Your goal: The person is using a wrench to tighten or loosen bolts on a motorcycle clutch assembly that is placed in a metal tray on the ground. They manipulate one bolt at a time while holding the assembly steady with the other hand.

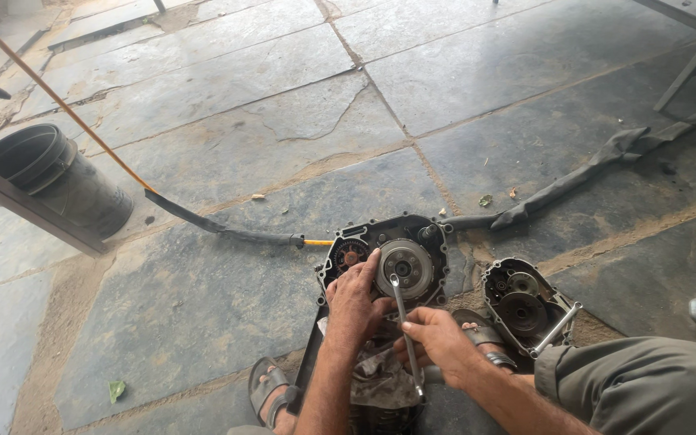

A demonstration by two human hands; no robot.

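grey stone floor [227, 145]: slabs with sandy joints; the person sits low, sandalled feet beside the work.
engine case [388, 258]: lies open on the floor in front of the person, round clutch assembly [405, 268] exposed at its middle.
side cover [523, 304]: already off, lying just right of the case, inner face up.
left hand [354, 302]: flat on the case, fingers spread, steadying beside the clutch; holds nothing.
right hand [441, 342]: closed around the shaft of a metal spanner [404, 322], its head at the clutch.
progress: judging from this, opening is done; clutch is not yet out.
nearby: black bucket [58, 181], hose [573, 181].
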